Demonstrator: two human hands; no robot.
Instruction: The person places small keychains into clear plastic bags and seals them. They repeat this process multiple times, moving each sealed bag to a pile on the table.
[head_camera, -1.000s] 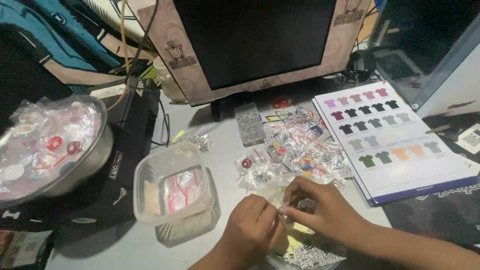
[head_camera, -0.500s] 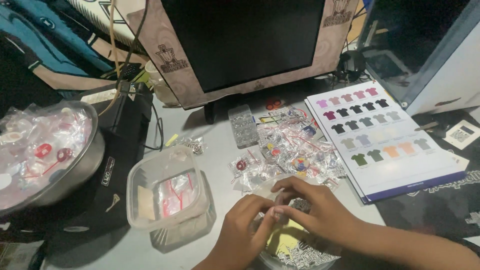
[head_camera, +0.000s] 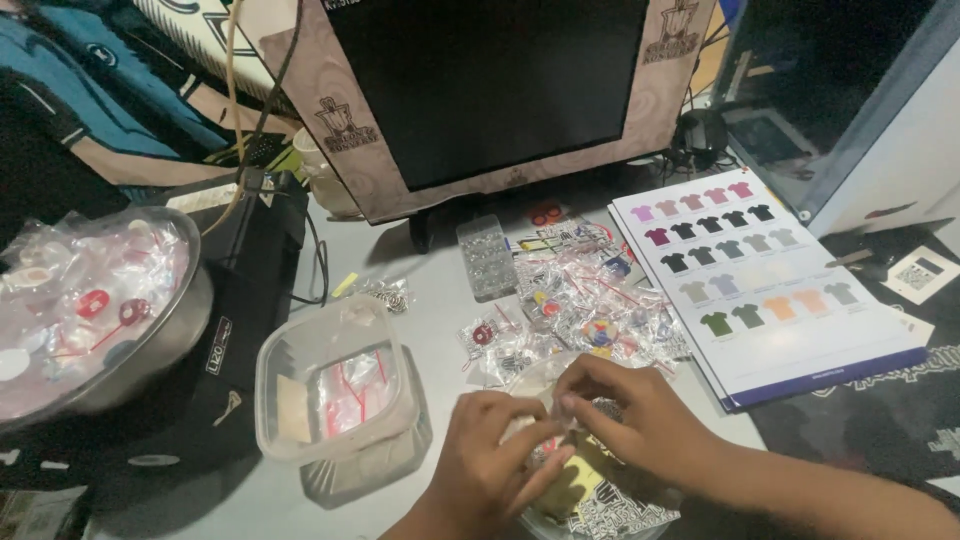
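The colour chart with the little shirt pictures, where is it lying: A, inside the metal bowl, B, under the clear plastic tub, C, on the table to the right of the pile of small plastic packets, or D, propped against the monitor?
C: the colour chart lies flat on the table, right of the pile of small plastic packets.

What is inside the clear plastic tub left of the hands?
The plastic tub holds small clear bags with red strips and a tan piece; its frosted wall blurs what the bags contain.

A dark, switched-off screen (head_camera: 490, 80) in a beige patterned frame stands ahead of me. Small clear plastic packets (head_camera: 590, 300) lie heaped before it (red and coloured bits inside), beside a white shirt-colour chart (head_camera: 760, 270) to the right.
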